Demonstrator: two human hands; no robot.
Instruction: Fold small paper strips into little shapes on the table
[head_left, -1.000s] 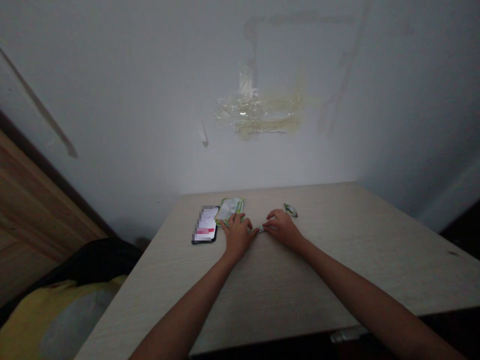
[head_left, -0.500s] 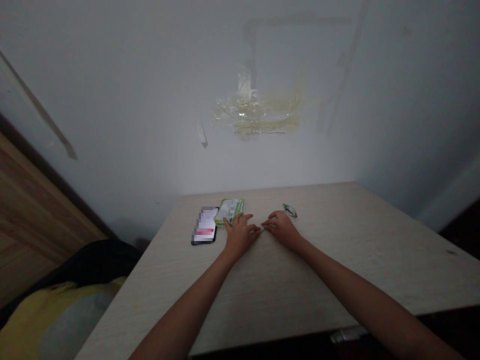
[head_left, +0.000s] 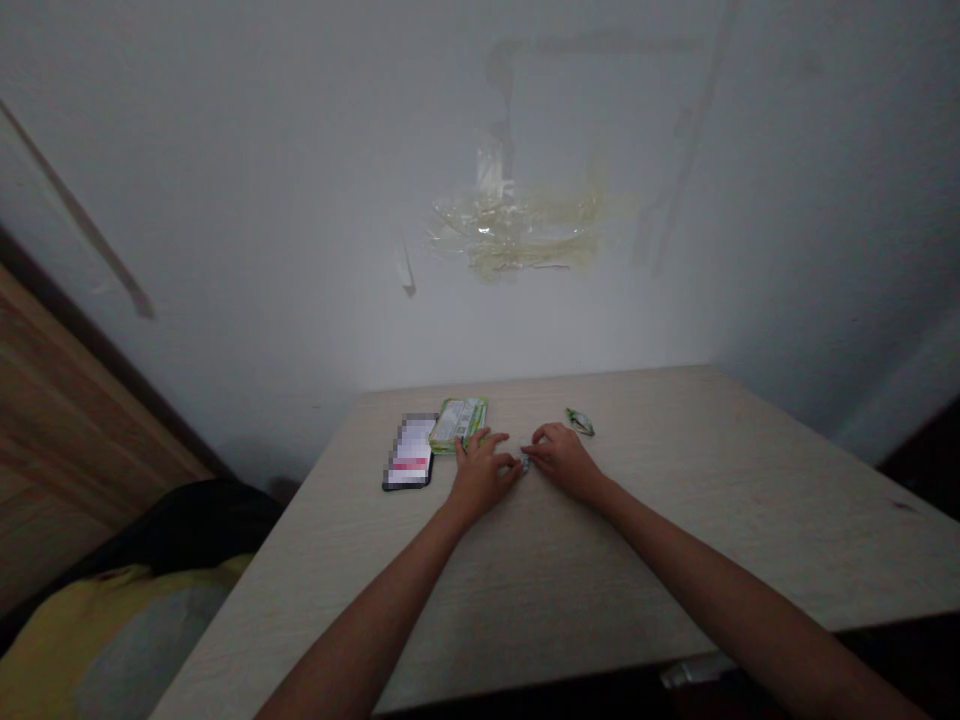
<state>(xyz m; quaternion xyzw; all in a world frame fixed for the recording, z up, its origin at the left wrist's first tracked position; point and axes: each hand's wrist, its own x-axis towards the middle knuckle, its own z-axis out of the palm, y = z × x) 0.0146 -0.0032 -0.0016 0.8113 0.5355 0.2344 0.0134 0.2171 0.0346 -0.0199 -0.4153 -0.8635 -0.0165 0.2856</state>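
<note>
Between my fingertips, just above the table [head_left: 480,600], is a small whitish-grey piece [head_left: 525,460], too small to tell its kind. My left hand [head_left: 482,472] pinches its near left side with thumb and forefinger; the other fingers spread toward a flat green-and-white packet [head_left: 459,422]. From the right, my right hand [head_left: 564,458] pinches the same piece, its fingers bent together. Beyond the right hand lies a small crumpled green wrapper [head_left: 580,421]. A phone [head_left: 411,455] with a lit screen rests left of the packet, touching or nearly touching it.
A grey-white wall [head_left: 300,200] with peeling clear tape [head_left: 517,225] rises behind the table. To the left are a wooden panel [head_left: 52,400], a dark cloth [head_left: 202,515] and a yellow-and-grey plush thing [head_left: 120,630]. Something pale [head_left: 697,670] shows under the table's front edge.
My left hand has shifted slightly right, its fingers lifting off the packet and spreading. The small piece has turned between the fingertips. My right hand has barely moved.
</note>
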